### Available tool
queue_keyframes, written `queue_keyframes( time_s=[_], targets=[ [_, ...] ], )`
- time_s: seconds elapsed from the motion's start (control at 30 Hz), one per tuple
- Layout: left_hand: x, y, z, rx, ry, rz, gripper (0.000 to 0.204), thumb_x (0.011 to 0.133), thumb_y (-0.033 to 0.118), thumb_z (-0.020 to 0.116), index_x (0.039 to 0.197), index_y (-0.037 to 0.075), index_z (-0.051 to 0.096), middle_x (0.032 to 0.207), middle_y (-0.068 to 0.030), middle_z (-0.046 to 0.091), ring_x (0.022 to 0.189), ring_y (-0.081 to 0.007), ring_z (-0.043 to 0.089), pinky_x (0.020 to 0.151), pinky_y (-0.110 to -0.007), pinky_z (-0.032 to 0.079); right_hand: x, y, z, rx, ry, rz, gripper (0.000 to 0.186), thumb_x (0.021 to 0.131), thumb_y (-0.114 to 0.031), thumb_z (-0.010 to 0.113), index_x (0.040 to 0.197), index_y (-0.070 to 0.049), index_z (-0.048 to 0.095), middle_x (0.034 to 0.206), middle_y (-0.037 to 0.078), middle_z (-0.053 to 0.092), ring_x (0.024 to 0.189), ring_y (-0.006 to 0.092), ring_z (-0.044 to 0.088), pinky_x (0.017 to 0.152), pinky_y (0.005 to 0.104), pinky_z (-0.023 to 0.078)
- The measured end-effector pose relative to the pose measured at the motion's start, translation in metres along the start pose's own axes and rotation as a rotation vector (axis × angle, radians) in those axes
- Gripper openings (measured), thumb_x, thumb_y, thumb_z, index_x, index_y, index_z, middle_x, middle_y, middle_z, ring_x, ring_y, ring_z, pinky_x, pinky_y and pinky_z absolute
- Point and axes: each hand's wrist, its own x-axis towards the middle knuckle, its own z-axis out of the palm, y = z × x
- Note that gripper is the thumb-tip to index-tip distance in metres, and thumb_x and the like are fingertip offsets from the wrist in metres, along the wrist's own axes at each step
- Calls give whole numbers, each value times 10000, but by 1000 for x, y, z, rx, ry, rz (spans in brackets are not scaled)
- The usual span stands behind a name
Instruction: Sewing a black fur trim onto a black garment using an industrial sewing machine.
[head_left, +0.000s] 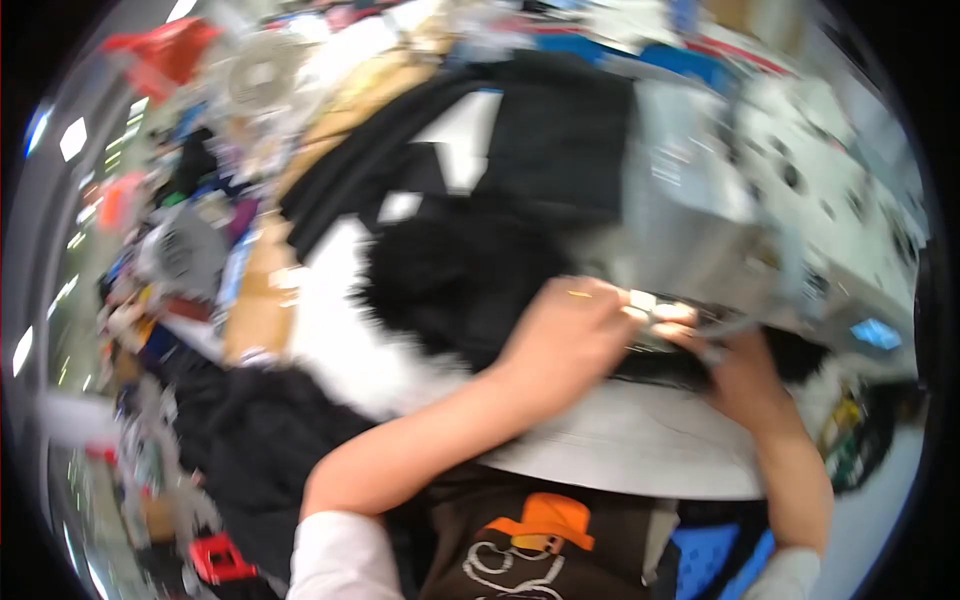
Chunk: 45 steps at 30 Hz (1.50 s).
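Observation:
A grey sewing machine (690, 170) stands at the right on a white work table (600, 440). A black furry piece (450, 280) spreads left of the needle area, with more black fur under and right of my hands. My left hand (565, 340) is at the needle area, fingers bent together on the edge of the dark material. My right hand (745, 380) is just right of it, fingertips drawn in under the machine head. Motion blur hides exactly what both hands pinch.
Black fabric pieces (560, 140) lie behind the furry piece. A tan board (260, 290) runs along the left, beyond which are piled mixed items and a grey fan (185, 250). Dark fabric (260, 430) hangs at the lower left. A blue crate (705, 560) is below the table.

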Motion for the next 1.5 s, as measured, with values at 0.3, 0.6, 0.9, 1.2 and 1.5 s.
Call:
queue_keyframes(
  time_s=[0.3,0.6,0.9,1.2,1.5],
  targets=[
    [2,-1,6,362,-5,-12,175,817,144,639,949,30,622,969,-99,587,954,-261,573,791,-363,475,17,-25,-15,78,182,-1,560,667,127,595,1184,-86,634,1273,96,666,1208,406,575,1062,489,438],
    [6,-19,6,260,-96,-3,303,827,133,658,1112,34,628,1003,-71,645,1071,-268,604,833,-379,480,18,-24,-16,101,178,-2,502,705,100,635,1171,-81,682,1261,85,688,1207,370,587,1064,473,444],
    [8,-12,1,294,-128,-28,306,827,150,659,1115,51,634,1059,-86,646,1072,-273,603,841,-382,480,15,-15,-11,105,156,-7,551,669,98,621,1184,-86,678,1282,81,682,1244,373,563,1099,479,416],
    [-11,-11,-8,304,-76,206,373,826,196,647,1157,25,640,1148,-93,613,1095,-252,590,881,-381,489,14,-36,-35,29,42,48,639,647,134,614,1234,-118,648,1330,59,659,1286,378,549,1094,476,436],
    [-22,-23,-30,242,-161,125,450,829,114,630,1270,31,670,1307,-87,674,1244,-264,624,970,-365,564,23,-24,-17,-151,-41,-79,641,817,27,603,1419,-192,604,1362,55,664,1191,318,640,1006,444,521]
  ],
)
